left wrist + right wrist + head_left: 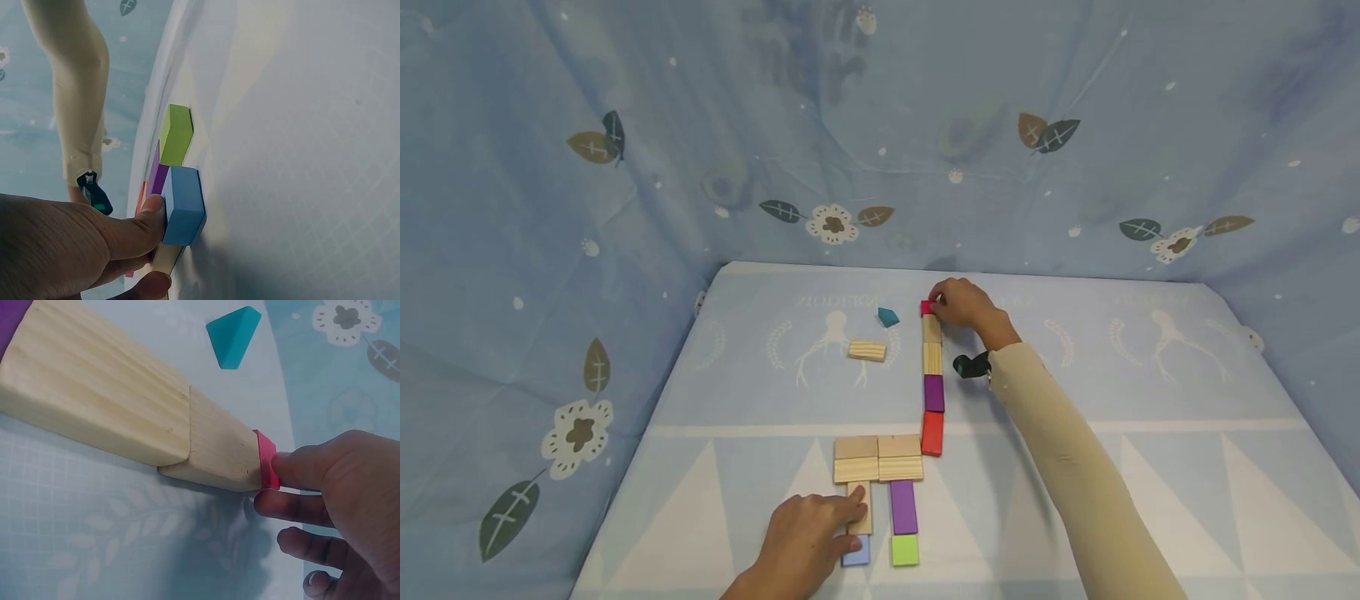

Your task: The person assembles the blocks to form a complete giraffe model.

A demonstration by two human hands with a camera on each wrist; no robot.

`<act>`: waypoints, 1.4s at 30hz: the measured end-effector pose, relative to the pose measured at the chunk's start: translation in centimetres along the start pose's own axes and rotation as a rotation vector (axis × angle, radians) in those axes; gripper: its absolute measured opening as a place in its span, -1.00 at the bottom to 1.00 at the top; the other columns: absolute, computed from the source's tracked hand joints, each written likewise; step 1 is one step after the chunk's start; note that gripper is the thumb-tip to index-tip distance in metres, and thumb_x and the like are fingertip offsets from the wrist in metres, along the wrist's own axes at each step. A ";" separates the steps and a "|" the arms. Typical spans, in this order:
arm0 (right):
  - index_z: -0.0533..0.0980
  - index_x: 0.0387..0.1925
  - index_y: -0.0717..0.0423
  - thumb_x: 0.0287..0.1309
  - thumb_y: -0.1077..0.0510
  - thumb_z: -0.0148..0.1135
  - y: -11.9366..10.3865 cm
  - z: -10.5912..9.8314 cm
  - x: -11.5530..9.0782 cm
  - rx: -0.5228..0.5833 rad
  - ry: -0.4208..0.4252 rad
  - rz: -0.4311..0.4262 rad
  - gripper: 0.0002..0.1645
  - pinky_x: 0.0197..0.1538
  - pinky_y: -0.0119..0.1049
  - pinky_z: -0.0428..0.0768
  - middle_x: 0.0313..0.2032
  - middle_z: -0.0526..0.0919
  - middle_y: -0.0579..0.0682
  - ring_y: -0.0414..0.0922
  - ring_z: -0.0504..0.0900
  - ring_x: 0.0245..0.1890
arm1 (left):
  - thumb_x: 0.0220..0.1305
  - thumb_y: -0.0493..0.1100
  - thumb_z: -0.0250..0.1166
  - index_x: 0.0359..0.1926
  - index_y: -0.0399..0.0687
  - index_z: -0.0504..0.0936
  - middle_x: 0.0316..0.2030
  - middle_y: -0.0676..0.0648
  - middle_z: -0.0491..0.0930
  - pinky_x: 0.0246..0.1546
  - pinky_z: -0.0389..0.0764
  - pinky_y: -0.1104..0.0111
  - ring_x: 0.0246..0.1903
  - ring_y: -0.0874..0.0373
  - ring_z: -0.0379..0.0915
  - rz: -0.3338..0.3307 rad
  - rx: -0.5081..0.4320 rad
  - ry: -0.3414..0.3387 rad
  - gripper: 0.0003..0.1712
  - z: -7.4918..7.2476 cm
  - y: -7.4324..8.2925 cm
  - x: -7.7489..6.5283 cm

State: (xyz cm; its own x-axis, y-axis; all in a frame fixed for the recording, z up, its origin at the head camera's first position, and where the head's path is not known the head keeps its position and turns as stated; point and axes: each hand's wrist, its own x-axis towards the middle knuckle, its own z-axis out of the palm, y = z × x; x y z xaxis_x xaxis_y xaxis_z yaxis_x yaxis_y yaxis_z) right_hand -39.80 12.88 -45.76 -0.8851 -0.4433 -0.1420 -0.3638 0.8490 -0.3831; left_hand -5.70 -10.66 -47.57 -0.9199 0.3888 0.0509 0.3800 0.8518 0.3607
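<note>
In the head view my left hand (805,533) lies at the near end of a block layout. Its index finger rests on a plain wooden block (861,523), and the thumb touches the blue block (183,206) just below. At the far end of a long column, my right hand (356,494) holds a small pink block (267,459) between thumb and index finger, against a wooden block (219,447). Nearer in that column come another wooden block (932,358), a purple block (933,393) and a red block (932,433).
Two wooden blocks (877,469) lie side by side above a purple block (903,507) and a green block (905,550). Left of the column are a loose wooden block (867,350) and a teal pointed block (887,317). Patterned blue cloth (880,167) rises behind the table.
</note>
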 end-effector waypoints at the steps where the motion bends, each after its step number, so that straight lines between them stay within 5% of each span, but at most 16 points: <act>1: 0.61 0.04 0.16 0.33 0.13 0.17 0.0 0.0 0.0 0.001 0.002 0.000 -0.68 -0.13 -0.12 0.52 -0.18 0.64 0.08 -0.03 0.54 -0.25 | -0.10 -0.04 0.59 0.05 -0.09 0.70 -0.24 0.22 0.72 -0.39 0.55 0.25 -0.19 0.20 0.66 -0.005 -0.001 -0.003 -0.38 0.0 0.0 0.0; 13: 0.63 0.03 0.06 0.24 -0.12 0.29 -1.2 0.6 0.5 -0.080 0.080 0.052 -0.55 -0.19 -0.08 0.54 -0.16 0.68 0.01 -0.06 0.56 -0.26 | -0.10 -0.04 0.59 0.01 -0.02 0.73 -0.21 0.20 0.72 -0.38 0.56 0.23 -0.20 0.19 0.66 -0.007 -0.012 0.010 -0.44 0.0 0.1 0.1; 29: 0.63 -0.04 0.10 0.23 -0.12 0.26 -0.9 1.1 -0.1 -0.074 0.082 0.158 -0.57 -0.20 -0.02 0.54 -0.23 0.66 0.05 0.00 0.57 -0.26 | -0.10 -0.03 0.58 -0.02 0.01 0.74 -0.18 0.18 0.72 -0.39 0.54 0.25 -0.19 0.21 0.66 -0.008 -0.006 0.000 -0.47 0.2 0.2 0.0; 42: 0.27 0.37 0.13 0.11 -0.28 0.32 -2.2 1.8 -1.2 0.024 0.005 0.248 -0.06 -0.01 0.02 0.51 -0.01 0.56 0.17 0.07 0.51 -0.09 | -0.12 -0.01 0.59 0.00 0.01 0.74 -0.20 0.20 0.72 -0.38 0.56 0.23 -0.18 0.19 0.66 -0.023 0.007 0.007 -0.44 0.1 0.2 0.1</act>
State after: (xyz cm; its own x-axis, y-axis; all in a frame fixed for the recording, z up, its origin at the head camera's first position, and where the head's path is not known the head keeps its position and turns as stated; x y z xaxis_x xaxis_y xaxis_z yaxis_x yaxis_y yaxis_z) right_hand -37.39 11.05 -46.40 -0.9479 -0.2204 -0.2299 -0.1279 0.9245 -0.3590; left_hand -5.74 -10.45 -47.57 -0.9289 0.3670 0.0490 0.3596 0.8629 0.3552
